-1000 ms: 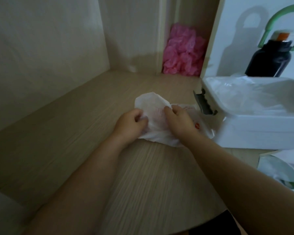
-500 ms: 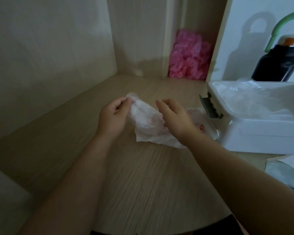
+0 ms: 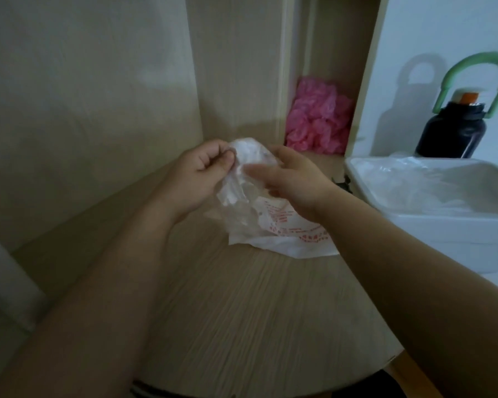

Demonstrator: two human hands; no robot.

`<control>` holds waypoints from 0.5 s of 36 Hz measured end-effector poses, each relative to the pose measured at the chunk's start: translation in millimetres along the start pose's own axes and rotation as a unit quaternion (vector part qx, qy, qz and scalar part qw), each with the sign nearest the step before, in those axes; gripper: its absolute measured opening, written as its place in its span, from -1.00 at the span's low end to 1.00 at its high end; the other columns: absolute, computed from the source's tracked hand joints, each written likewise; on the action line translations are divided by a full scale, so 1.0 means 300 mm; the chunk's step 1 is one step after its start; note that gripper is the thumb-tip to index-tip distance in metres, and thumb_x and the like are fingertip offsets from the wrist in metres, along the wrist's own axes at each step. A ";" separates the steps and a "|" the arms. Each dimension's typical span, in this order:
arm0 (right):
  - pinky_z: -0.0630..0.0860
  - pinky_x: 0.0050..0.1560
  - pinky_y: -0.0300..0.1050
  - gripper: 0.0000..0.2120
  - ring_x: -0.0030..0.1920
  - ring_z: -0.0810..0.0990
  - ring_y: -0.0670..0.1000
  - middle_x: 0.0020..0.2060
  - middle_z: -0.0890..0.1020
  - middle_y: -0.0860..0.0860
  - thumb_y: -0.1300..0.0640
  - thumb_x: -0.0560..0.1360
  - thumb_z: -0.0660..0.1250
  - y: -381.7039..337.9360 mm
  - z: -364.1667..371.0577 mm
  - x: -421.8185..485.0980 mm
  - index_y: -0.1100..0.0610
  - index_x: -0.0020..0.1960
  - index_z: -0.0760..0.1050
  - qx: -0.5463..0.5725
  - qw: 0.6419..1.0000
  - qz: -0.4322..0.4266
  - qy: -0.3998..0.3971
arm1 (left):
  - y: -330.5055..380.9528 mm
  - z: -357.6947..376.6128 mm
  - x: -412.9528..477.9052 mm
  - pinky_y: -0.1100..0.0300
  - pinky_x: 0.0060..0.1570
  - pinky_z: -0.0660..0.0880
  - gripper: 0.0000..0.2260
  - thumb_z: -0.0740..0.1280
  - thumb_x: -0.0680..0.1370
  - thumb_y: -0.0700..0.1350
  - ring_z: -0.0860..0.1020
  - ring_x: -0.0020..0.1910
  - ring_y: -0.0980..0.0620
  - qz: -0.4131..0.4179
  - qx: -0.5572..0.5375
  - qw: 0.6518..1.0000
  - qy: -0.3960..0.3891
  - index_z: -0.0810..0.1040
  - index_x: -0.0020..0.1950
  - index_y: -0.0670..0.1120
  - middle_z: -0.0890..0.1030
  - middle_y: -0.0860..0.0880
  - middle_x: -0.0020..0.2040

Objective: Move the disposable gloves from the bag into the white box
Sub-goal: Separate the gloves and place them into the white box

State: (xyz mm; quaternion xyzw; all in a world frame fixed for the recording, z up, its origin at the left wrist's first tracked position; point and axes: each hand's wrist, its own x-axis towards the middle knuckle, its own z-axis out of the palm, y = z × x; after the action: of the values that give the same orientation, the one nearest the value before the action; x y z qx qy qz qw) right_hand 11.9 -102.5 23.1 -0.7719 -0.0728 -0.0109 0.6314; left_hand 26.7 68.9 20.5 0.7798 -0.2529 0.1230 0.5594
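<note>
Pale wood grain covers the surface [image 3: 242,311] and the upright panels [image 3: 84,110] behind it. From seven o'clock of the view our left forearm runs up to the left hand [image 3: 204,170], which is raised off the surface. Its fingers are curled, and thumb and forefinger pinch the top edge of the bag [image 3: 276,228].

The bag is thin white plastic with red print. It hangs from that pinch, and its lower end lies on the surface at five o'clock from the left hand. At its mouth, between our two hands, sits a bunch of clear film [image 3: 249,155]; we cannot tell whether this is a glove or the bag itself.

At three o'clock from the mouth is the right hand [image 3: 296,182], its forearm coming in from five o'clock of the view. Its fingers point left at the film and are blurred, so we cannot tell whether they grip it or only touch it.

At twelve o'clock from the right hand a crumpled pink heap [image 3: 319,124] fills a narrow recess at the back. A small black fitting [image 3: 341,183] shows at nine o'clock of the white box [image 3: 443,234], which stands open-topped on the surface at three o'clock from the right hand. The disposable gloves [image 3: 414,182] we can make out lie heaped inside it, clear and crinkled. At twelve o'clock from the box stands a dark bottle [image 3: 452,133] with a green loop handle [image 3: 472,70].
</note>
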 end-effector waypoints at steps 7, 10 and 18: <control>0.60 0.06 0.12 -0.81 -0.01 0.65 0.17 -0.02 0.62 0.20 0.36 0.48 0.34 -0.068 -0.077 -0.014 0.18 0.07 0.51 0.097 0.989 -0.065 0.092 | 0.020 -0.015 0.028 0.23 -0.27 0.43 -0.87 0.49 0.43 -0.08 0.49 -0.33 0.17 0.010 0.092 0.995 0.044 0.56 -0.24 -0.03 0.58 0.04 -0.31; 0.62 0.01 0.02 -0.67 -0.04 0.63 0.16 0.01 0.62 0.23 0.32 0.48 0.36 -0.090 -0.118 -0.028 0.23 0.24 0.46 0.079 0.986 -0.091 0.114 | 0.072 -0.004 0.030 0.33 -0.28 0.45 -0.84 0.55 0.35 -0.10 0.52 -0.33 0.22 -0.004 0.061 0.998 -0.017 0.60 -0.19 -0.07 0.61 0.09 -0.32; 0.47 -0.25 -0.10 -0.76 -0.32 0.50 0.02 -0.30 0.56 0.08 0.48 0.52 0.17 -0.147 -0.250 -0.084 0.22 0.03 0.48 0.153 0.984 -0.092 0.008 | 0.158 0.147 0.088 0.16 0.08 0.53 -0.57 0.26 0.47 0.21 0.59 0.13 0.04 -0.143 -0.283 0.936 -0.154 0.53 0.22 -0.02 0.64 -0.02 0.15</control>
State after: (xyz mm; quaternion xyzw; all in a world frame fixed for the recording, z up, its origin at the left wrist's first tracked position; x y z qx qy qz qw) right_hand -13.1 -169.9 78.6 -0.6563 -0.1393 -0.0645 0.7387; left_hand 19.7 9.2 56.3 0.6267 -0.2455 -0.1564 0.7229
